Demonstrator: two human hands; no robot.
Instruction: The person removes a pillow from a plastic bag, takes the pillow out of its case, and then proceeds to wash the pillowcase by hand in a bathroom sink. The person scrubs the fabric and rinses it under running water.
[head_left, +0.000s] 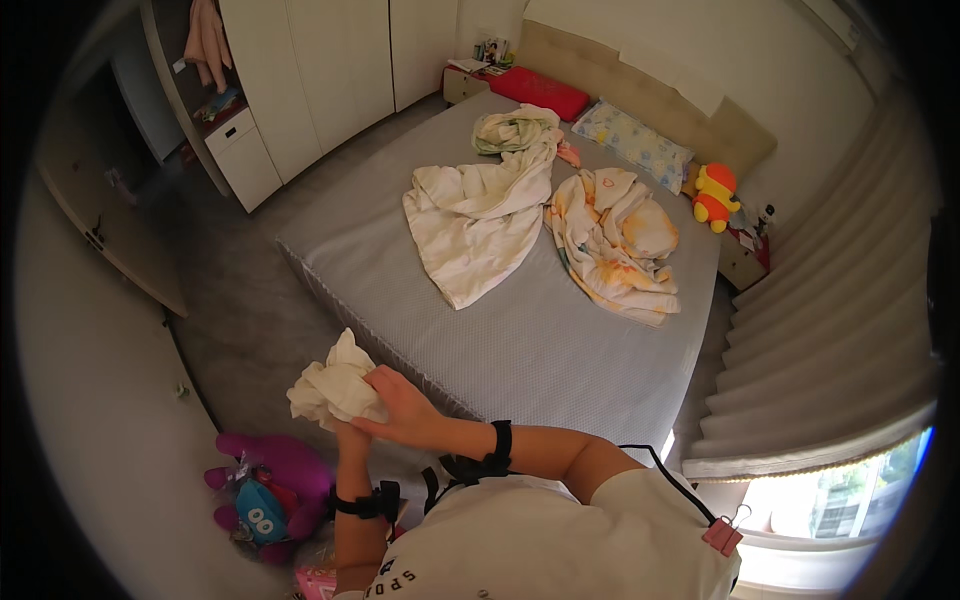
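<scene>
A bunched cream cloth (334, 386) is held up in front of me, beyond the foot of the bed (480, 360). My right hand (405, 409) grips its near right side, thumb and fingers on the folds. From below, my left hand (354, 433) holds the same cloth, which hides most of its fingers. On the bed lie a rumpled white cover (480, 225), a green-edged cloth (506, 133) and a crumpled orange-patterned blanket (615, 240). Near the headboard are a blue patterned pillow (634, 142) and a red pillow (538, 91).
Purple plush (292, 469) and a blue toy (261, 510) sit at lower left. Wardrobes (337, 67) line the far left wall, with a door (105, 217) nearer. An orange and yellow plush toy (716, 196) rests at the bed's right edge, near a nightstand (742, 262) and curtain (817, 300).
</scene>
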